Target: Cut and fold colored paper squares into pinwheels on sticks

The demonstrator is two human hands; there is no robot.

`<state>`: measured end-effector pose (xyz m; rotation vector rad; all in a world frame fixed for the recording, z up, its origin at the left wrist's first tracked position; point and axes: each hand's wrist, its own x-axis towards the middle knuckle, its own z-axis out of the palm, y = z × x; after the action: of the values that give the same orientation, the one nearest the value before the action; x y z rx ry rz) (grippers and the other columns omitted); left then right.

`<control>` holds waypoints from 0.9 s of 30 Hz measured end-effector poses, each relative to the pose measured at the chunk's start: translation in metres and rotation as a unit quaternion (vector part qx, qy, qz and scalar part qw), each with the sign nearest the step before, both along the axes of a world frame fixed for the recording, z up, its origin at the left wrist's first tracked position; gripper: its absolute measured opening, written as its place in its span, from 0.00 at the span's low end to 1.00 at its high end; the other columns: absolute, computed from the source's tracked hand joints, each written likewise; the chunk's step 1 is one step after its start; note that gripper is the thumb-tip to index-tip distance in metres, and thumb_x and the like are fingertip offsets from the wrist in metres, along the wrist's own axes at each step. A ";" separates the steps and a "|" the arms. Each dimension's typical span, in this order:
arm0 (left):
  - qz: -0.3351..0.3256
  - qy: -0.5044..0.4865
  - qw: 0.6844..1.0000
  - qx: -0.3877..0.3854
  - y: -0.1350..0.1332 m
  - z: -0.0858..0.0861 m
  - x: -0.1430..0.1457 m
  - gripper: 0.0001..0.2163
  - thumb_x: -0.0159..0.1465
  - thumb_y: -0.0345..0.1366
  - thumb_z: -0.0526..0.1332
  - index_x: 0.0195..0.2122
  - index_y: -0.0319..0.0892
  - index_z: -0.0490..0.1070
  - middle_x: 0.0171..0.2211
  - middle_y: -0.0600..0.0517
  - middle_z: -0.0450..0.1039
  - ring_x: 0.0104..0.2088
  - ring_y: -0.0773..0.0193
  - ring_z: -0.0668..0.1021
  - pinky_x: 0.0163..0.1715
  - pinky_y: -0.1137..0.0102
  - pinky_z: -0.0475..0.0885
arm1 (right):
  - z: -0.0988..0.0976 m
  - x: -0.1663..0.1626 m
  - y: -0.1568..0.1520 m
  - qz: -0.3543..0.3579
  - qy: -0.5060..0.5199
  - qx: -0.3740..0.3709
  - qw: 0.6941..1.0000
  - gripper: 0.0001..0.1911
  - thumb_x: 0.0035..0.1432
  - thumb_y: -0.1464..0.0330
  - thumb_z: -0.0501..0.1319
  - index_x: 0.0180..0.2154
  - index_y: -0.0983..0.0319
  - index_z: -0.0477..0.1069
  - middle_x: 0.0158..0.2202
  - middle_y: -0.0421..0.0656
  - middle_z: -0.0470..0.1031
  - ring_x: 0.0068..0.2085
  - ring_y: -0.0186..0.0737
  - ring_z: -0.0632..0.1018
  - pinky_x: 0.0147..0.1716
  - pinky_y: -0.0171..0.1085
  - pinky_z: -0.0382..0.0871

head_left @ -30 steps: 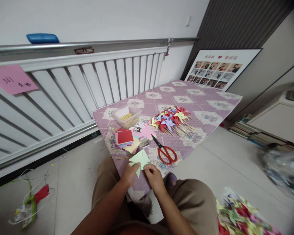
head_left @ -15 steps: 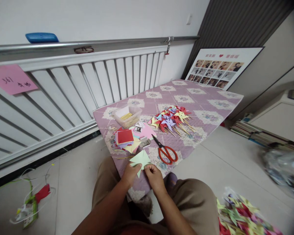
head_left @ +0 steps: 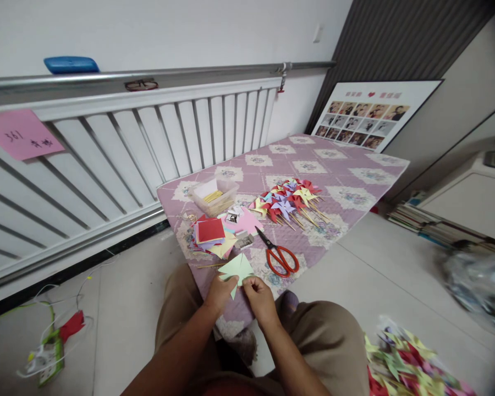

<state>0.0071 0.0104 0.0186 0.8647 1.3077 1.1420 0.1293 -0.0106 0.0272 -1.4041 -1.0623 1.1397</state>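
A pale green paper square [head_left: 240,265], slit in from its corners, is held over the near end of the table. My left hand [head_left: 220,294] pinches its lower left part, thumb on top. At its lower right edge, my right hand [head_left: 259,297] has its fingers closed on the paper. Right of the paper lie red-handled scissors [head_left: 281,258], blades pointing away. Beyond it is a stack of coloured paper squares [head_left: 210,230], red on top. A thin stick [head_left: 209,266] lies just left of the paper.
A plastic box [head_left: 216,198] with yellow sticks stands behind the stack. Finished paper pinwheels [head_left: 289,201] lie heaped mid-table. More pinwheels [head_left: 408,357] are in a bag at lower right. A radiator [head_left: 181,137] runs along the left, and a power strip [head_left: 51,357] lies on the floor.
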 end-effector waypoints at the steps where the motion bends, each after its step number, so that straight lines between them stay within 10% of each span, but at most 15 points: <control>1: 0.001 -0.001 1.000 -0.001 0.000 0.000 0.000 0.08 0.50 0.36 0.65 0.30 0.38 0.77 0.27 0.52 0.78 0.27 0.63 0.75 0.31 0.71 0.68 | 0.000 0.000 0.000 -0.001 0.001 0.000 1.000 0.12 0.50 0.60 0.63 0.22 0.59 0.71 0.21 0.38 0.75 0.25 0.40 0.73 0.28 0.37 0.66; 19: -0.053 -0.030 0.997 -0.040 -0.004 -0.004 -0.007 0.09 0.49 0.37 0.65 0.29 0.37 0.76 0.23 0.51 0.75 0.20 0.67 0.71 0.22 0.72 0.65 | -0.002 0.035 -0.009 -0.076 0.102 -0.050 0.991 0.16 0.51 0.54 0.63 0.36 0.58 0.69 0.24 0.36 0.72 0.24 0.37 0.71 0.22 0.33 0.63; 27: -0.187 0.055 0.981 -0.010 -0.009 0.017 -0.025 0.09 0.50 0.32 0.63 0.33 0.39 0.78 0.29 0.49 0.78 0.28 0.62 0.73 0.29 0.70 0.66 | 0.034 0.032 -0.012 0.095 0.160 -0.106 0.977 0.21 0.44 0.55 0.70 0.37 0.62 0.78 0.31 0.44 0.82 0.29 0.43 0.78 0.30 0.39 0.71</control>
<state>-0.0175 0.0014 0.0359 1.1175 1.1787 0.7941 0.1617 -0.0229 0.0608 -1.2425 -0.8759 1.5987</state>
